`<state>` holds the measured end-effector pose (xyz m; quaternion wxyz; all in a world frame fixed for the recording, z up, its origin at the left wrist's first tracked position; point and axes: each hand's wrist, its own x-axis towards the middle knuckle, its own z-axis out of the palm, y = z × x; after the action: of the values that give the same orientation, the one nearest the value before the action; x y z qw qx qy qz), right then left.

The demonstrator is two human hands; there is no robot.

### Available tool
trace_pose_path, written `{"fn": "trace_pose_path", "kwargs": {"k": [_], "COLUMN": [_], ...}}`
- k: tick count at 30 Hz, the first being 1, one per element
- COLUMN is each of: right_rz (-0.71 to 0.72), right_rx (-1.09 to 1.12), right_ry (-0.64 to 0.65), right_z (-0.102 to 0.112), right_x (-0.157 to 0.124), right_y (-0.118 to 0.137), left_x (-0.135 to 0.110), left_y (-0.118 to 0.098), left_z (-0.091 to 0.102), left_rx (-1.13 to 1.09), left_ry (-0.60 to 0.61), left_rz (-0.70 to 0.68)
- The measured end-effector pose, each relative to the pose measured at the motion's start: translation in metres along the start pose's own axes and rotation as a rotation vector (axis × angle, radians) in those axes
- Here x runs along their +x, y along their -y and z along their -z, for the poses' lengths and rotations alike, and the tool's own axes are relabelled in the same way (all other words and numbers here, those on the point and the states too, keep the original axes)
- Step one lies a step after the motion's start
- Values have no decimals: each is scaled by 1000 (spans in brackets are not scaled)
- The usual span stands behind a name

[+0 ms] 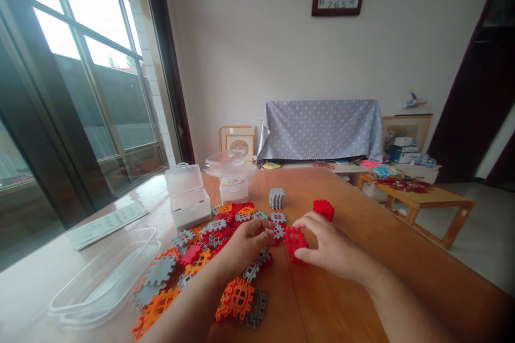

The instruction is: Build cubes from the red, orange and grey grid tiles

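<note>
On the wooden table (362, 236) lies a pile of flat interlocking tiles (205, 246) in red, orange and grey. My left hand (247, 244) rests on the pile with fingers curled round a small grey tile (277, 232). My right hand (328, 244) is closed on a red tile assembly (294, 242), thumb below and fingers over it. The two hands meet at the middle of the table. A finished grey cube (277, 198) and a red cube (324, 209) stand just beyond the hands.
A clear shallow tray (100, 284) lies near left. An open white box (187, 195) and stacked clear containers (231, 171) stand behind the pile. A printed sheet (107, 224) lies by the window. A low wooden table (418, 198) stands right, beyond the edge.
</note>
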<state>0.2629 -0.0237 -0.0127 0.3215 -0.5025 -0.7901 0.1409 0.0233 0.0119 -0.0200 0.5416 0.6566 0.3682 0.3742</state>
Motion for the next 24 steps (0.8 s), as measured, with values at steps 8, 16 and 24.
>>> {"fn": "trace_pose_path", "kwargs": {"k": [8, 16, 24], "right_rz": [-79, -105, -52], "right_rx": [-56, -80, -17], "right_ry": [103, 143, -42], "right_z": [1, -3, -7], "right_x": [1, 0, 5], "right_y": [-24, -29, -31], "left_x": [16, 18, 0], "left_y": [32, 34, 10], "left_z": [20, 27, 15], "left_rx": [357, 634, 1043], "left_ry": [-192, -256, -140], "left_rz": [-75, -58, -217]}}
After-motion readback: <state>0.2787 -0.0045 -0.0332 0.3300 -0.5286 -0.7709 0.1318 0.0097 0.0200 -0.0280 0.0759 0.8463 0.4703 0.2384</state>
